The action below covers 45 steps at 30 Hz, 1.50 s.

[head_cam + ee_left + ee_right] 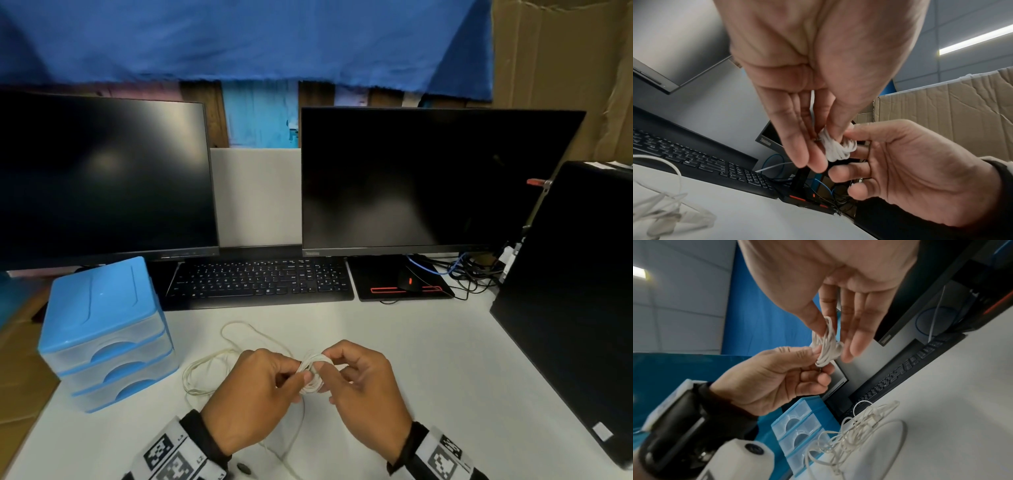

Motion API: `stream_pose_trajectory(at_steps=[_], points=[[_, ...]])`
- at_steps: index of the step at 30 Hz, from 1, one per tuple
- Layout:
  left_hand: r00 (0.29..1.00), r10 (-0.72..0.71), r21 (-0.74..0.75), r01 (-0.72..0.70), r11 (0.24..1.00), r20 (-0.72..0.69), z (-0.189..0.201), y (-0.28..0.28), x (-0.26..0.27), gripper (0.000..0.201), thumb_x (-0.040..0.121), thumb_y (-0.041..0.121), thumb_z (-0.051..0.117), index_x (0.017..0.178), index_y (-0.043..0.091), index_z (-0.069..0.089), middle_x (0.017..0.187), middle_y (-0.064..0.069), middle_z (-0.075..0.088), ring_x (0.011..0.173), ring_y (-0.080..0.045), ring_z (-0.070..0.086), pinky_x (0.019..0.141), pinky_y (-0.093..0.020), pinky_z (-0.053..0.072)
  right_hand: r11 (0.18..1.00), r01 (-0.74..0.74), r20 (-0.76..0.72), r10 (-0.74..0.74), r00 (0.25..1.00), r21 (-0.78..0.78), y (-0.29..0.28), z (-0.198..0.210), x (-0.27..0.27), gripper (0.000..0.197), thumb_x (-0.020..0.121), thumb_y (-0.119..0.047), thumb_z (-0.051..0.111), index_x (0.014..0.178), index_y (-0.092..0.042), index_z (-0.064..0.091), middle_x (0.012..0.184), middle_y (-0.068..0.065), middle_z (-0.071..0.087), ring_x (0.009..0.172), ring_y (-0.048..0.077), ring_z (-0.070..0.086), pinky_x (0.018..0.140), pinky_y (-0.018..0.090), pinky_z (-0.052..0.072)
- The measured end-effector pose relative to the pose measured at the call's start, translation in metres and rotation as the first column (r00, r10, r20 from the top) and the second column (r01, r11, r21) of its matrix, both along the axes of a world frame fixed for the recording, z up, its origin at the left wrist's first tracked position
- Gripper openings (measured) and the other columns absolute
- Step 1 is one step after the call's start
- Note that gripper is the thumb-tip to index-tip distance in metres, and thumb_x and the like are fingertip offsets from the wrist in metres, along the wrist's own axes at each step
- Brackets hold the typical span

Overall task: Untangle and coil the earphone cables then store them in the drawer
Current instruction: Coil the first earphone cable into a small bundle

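Two hands meet over the near edge of the table (428,346) on one small white coil of earphone cable (312,373), held clear of the surface between them. The left hand (250,394) pinches the bundle's lower side with thumb and forefinger; its other fingers curl loosely under, as the right wrist view shows. The right hand (363,380) pinches the upper side with thumb and forefinger, and its remaining fingers (857,331) stretch out nearly straight behind the loops. Both palms turn inward, wrists level and close together. Held this way, the turns likely stay stacked and cannot spring apart while the free end is wound or tucked; that is a judgement, since which hand is feeding cable is not clear.

A thin strand (298,425) trails down from the grip toward the person's body, so the coil looks unfinished.

Just left of and beyond the grip, more loose earphone cable (209,370) lies in slack, overlapping loops on the table, apparently waiting its turn.

Further left of the grip stands a blue three-drawer organiser (106,335), all drawers pushed in, near enough for the left hand to reach it.

Beyond the grip sit a black keyboard (260,281) and two dark monitors (428,178).
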<state>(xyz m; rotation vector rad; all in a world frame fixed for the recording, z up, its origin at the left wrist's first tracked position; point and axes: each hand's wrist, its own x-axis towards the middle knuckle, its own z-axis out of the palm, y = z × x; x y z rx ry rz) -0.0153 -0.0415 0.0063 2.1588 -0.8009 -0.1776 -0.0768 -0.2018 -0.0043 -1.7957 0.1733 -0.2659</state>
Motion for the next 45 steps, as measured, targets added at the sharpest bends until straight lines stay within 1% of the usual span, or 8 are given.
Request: stream_pose_trajectory(at_steps=[5, 12, 15, 23, 28, 35, 41, 45], points=[[0.998, -0.015, 0.061, 0.011, 0.998, 0.058, -0.001, 0.003, 0.002, 0.028, 0.094, 0.035, 0.055, 0.079, 0.020, 0.073, 0.068, 0.004, 0.068, 0.071, -0.011, 0.064, 0.065, -0.018, 0.047, 0.998, -0.022, -0.032, 0.024, 0.999, 0.052, 0.001, -0.001, 0.000, 0.016, 0.092, -0.017, 0.062, 0.091, -0.027, 0.075, 0.087, -0.002, 0.075, 0.066, 0.022, 0.072, 0.058, 0.023, 0.054], [0.996, 0.023, -0.092, -0.031, 0.995, -0.089, 0.000, 0.001, 0.001, 0.020, 0.092, 0.030, 0.060, 0.084, 0.027, 0.078, 0.073, 0.006, 0.073, 0.068, -0.008, 0.067, 0.067, -0.019, 0.053, 0.990, -0.033, -0.088, 0.046, 0.995, 0.134, 0.002, 0.000, 0.003, 0.020, 0.094, -0.016, 0.060, 0.080, -0.009, 0.073, 0.085, 0.009, 0.075, 0.078, 0.019, 0.074, 0.064, 0.038, 0.062], [0.973, 0.020, -0.222, -0.072, 0.972, -0.228, -0.001, -0.003, -0.001, 0.016, 0.090, 0.027, 0.063, 0.088, 0.030, 0.079, 0.081, 0.004, 0.077, 0.074, -0.015, 0.070, 0.075, -0.033, 0.059, 0.953, -0.003, -0.113, 0.039, 0.993, 0.304, -0.001, 0.003, 0.004, 0.019, 0.090, -0.009, 0.063, 0.078, 0.004, 0.071, 0.087, 0.016, 0.075, 0.081, 0.024, 0.074, 0.069, 0.034, 0.061], [0.966, 0.066, -0.289, -0.139, 0.947, -0.249, -0.005, -0.008, 0.000, 0.016, 0.087, 0.019, 0.069, 0.082, 0.031, 0.078, 0.079, 0.004, 0.077, 0.073, -0.018, 0.070, 0.077, -0.041, 0.059, 0.913, 0.051, -0.047, -0.036, 0.998, 0.405, -0.002, 0.001, 0.005, 0.007, 0.089, 0.001, 0.064, 0.086, -0.001, 0.070, 0.085, 0.015, 0.076, 0.076, 0.022, 0.072, 0.069, 0.031, 0.058], [0.954, 0.045, -0.344, -0.151, 0.927, -0.297, -0.006, -0.008, -0.001, 0.013, 0.084, 0.016, 0.071, 0.083, 0.027, 0.078, 0.081, -0.002, 0.077, 0.077, -0.026, 0.070, 0.076, -0.038, 0.058, 0.881, 0.042, -0.025, -0.034, 0.999, 0.471, -0.003, 0.006, 0.005, 0.012, 0.090, 0.010, 0.056, 0.094, 0.002, 0.064, 0.083, 0.018, 0.075, 0.075, 0.027, 0.070, 0.077, 0.042, 0.061], [0.910, -0.068, -0.477, -0.150, 0.866, -0.410, -0.008, -0.009, 0.003, 0.011, 0.079, 0.008, 0.071, 0.085, 0.012, 0.079, 0.087, -0.013, 0.077, 0.082, -0.026, 0.071, 0.081, -0.039, 0.057, 0.755, 0.021, -0.160, 0.112, 0.981, 0.656, -0.013, 0.008, 0.010, 0.022, 0.089, 0.003, 0.058, 0.109, -0.006, 0.062, 0.093, 0.014, 0.074, 0.082, 0.023, 0.068, 0.076, 0.033, 0.054], [0.798, -0.291, -0.525, -0.037, 0.850, -0.528, -0.011, 0.005, 0.016, 0.042, 0.066, 0.033, 0.085, 0.091, 0.001, 0.076, 0.095, -0.021, 0.075, 0.087, -0.027, 0.071, 0.080, -0.035, 0.056, 0.695, -0.113, -0.239, 0.389, 0.890, 0.711, -0.024, 0.007, 0.013, 0.012, 0.083, -0.009, 0.066, 0.092, -0.015, 0.068, 0.094, 0.010, 0.069, 0.077, 0.021, 0.062, 0.065, 0.029, 0.048], [0.729, -0.389, -0.578, -0.011, 0.816, -0.563, -0.014, 0.010, 0.020, 0.044, 0.064, 0.032, 0.088, 0.089, -0.002, 0.075, 0.088, -0.018, 0.074, 0.083, -0.024, 0.069, 0.079, -0.032, 0.053, 0.660, -0.200, -0.182, 0.463, 0.868, 0.724, -0.022, 0.006, 0.013, 0.019, 0.075, -0.011, 0.067, 0.094, -0.014, 0.067, 0.091, 0.010, 0.066, 0.074, 0.020, 0.059, 0.058, 0.027, 0.044]])
